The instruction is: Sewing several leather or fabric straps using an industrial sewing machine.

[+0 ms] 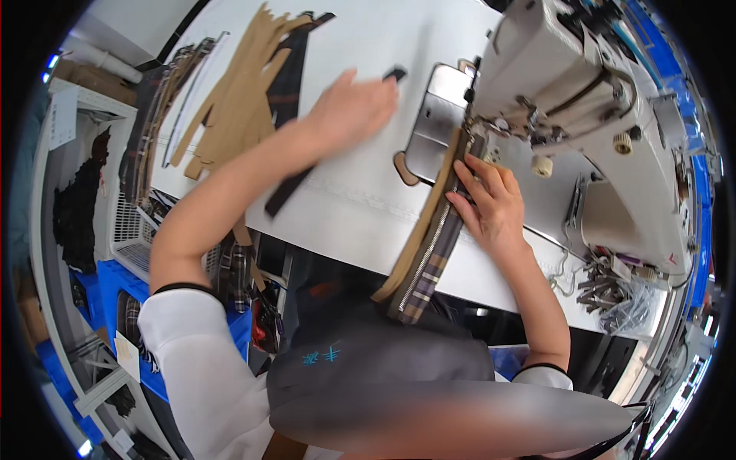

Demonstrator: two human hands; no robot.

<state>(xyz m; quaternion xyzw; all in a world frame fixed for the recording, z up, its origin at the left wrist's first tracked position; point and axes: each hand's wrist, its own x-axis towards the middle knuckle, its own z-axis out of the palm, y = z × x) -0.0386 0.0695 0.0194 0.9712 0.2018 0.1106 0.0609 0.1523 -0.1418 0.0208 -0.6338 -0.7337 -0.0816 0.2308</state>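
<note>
My left hand (356, 107), smeared by motion, is over the white table around a long dark strip (286, 192); whether it grips the strip is unclear. My right hand (491, 203) has thumb and fingers on a plaid strip with a metal zipper (424, 276), holding it at the sewing machine (560, 84). A tan strip (406, 253) runs along the zipper's left side, its upper end by the needle area. Both pieces hang over the table's front edge toward my lap. A steel plate (435, 119) lies left of the needle.
Tan strips (230, 100) and plaid pieces (149, 115) lie at the table's left. Beside the table stand a white rack (113, 107), a wire basket (126, 226) and blue bins (115, 284). Metal tools and a plastic bag (621, 307) sit at the front right.
</note>
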